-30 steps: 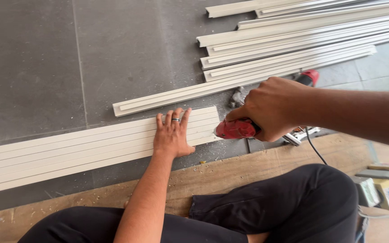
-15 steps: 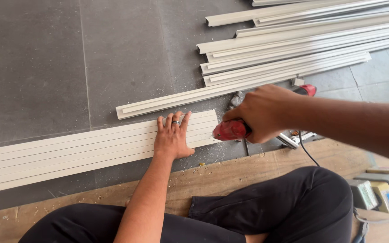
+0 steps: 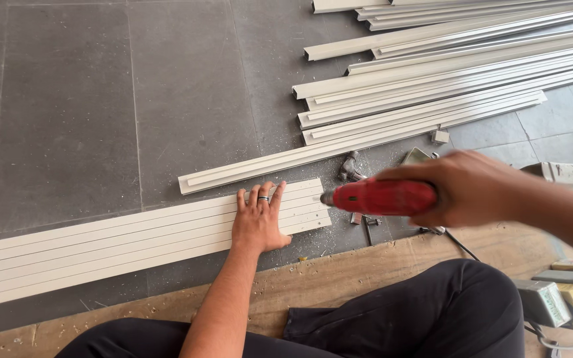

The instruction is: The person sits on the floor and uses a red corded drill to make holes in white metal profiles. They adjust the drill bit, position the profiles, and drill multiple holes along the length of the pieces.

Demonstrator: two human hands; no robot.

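My left hand [image 3: 258,220] lies flat, fingers spread, on the right end of a wide white ribbed profile [image 3: 101,248] that runs left across the grey floor; a ring is on one finger. My right hand [image 3: 462,189] grips a red power tool [image 3: 379,197] held level, its nose pointing left, just off the profile's right end. The tool's tip looks close to the cut end, contact unclear.
One white strip [image 3: 286,159] lies just beyond the profile. Several more white strips [image 3: 445,86] are stacked at the upper right. Small metal parts [image 3: 351,167] and a cable [image 3: 459,244] lie by the tool. A wooden board [image 3: 339,278] runs under my legs. Small boxes [image 3: 565,301] sit at right.
The view has shifted, so everything sits lower and further right. My right hand has turned the red tool level, nose toward the profile's end. My left hand stays pressed flat.
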